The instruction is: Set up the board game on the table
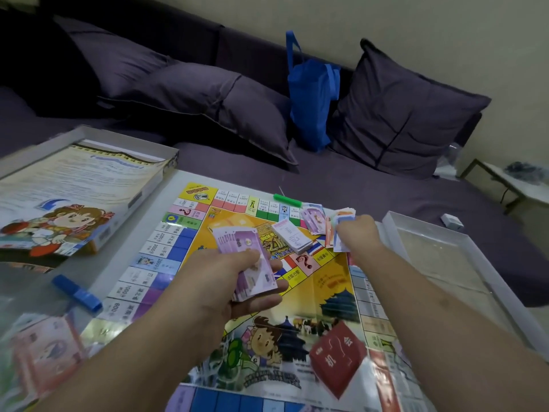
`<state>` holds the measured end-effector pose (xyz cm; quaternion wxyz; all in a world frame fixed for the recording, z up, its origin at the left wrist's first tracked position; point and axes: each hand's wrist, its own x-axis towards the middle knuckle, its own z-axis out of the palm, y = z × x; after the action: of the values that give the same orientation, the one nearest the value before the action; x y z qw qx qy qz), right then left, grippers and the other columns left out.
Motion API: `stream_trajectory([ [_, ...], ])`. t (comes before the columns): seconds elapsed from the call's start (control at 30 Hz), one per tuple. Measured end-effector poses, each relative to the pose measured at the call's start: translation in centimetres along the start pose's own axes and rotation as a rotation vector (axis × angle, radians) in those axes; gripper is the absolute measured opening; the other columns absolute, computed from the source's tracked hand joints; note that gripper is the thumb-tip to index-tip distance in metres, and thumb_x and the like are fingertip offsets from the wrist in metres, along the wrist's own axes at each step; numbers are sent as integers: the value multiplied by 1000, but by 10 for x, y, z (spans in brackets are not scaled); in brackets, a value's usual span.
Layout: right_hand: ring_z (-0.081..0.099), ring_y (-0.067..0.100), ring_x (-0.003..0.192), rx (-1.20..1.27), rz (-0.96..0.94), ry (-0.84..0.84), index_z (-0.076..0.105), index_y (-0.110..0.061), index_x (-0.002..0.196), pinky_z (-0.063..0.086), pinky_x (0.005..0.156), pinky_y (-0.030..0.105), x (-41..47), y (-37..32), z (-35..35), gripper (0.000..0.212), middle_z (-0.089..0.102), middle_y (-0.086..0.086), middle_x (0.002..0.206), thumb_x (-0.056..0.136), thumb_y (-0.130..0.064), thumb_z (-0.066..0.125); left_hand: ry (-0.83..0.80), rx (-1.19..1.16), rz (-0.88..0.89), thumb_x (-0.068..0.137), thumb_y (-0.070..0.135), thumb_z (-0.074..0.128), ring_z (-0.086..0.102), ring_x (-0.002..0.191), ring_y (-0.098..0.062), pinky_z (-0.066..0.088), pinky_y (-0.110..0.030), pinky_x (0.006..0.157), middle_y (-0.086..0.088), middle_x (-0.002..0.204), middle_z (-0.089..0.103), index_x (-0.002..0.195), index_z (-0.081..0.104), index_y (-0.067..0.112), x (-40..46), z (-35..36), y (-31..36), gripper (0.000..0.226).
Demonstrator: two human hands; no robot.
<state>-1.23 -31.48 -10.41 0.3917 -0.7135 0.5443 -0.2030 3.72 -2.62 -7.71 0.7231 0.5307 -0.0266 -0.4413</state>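
Game board (323,295) — unfolded flat across the middle of the table (107,263), its far edge reaching almost to the table's far edge. Left hand (234,281): fingers curled under and thumb on top of a fanned stack of purple play notes (246,257), held above the board's centre. Right hand (356,233): closed on a mixed bundle of notes (341,230) (pink, orange and lilac edges showing) near the board's far right corner, where more loose purple notes (312,215) lie. White card deck (292,236) — lying on the board just left of the right hand. Red card deck (338,356) — on the board toward its near right corner, printed face up. Green stick-shaped item (286,200) — at the board's far edge; what it is cannot be told. Box lid (68,197) with cartoon artwork — on the table's far left corner, tilted. Blue marker-like piece (77,292) — beside the board's left edge. Blurred pink packet (44,358) — near left corner. Clear tray (454,263) — along the right edge. Behind the table: a dark sofa with cushions (401,114) and a blue bag (312,93).
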Motion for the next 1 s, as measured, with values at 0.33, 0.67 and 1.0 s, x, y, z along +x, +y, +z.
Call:
stream_trajectory([
  [0.33,74,28,78,460,-146,-453,72,-4,101,58,70,43,-181,-11,-68,13,77,14,89,101,-12,62,-55,62,64,92,8,74,78,89,-39,67,-46,68,-23,100,79,114,68,-4,-41,2,-6,26],
  [0.67,76,23,86,448,-190,-376,76,-25,102,60,64,36,-277,18,-57,15,79,3,92,104,-18,63,-197,172,46,99,14,65,76,101,-41,62,-53,91,-24,108,77,121,66,-3,-110,-8,-18,28],
  [1.0,77,12,84,385,-227,-302,74,-26,105,62,64,30,-308,31,-47,10,78,-1,95,103,-21,65,-91,283,56,95,8,70,79,93,-33,66,-51,78,-18,101,79,115,67,-2,-146,-35,-27,23],
])
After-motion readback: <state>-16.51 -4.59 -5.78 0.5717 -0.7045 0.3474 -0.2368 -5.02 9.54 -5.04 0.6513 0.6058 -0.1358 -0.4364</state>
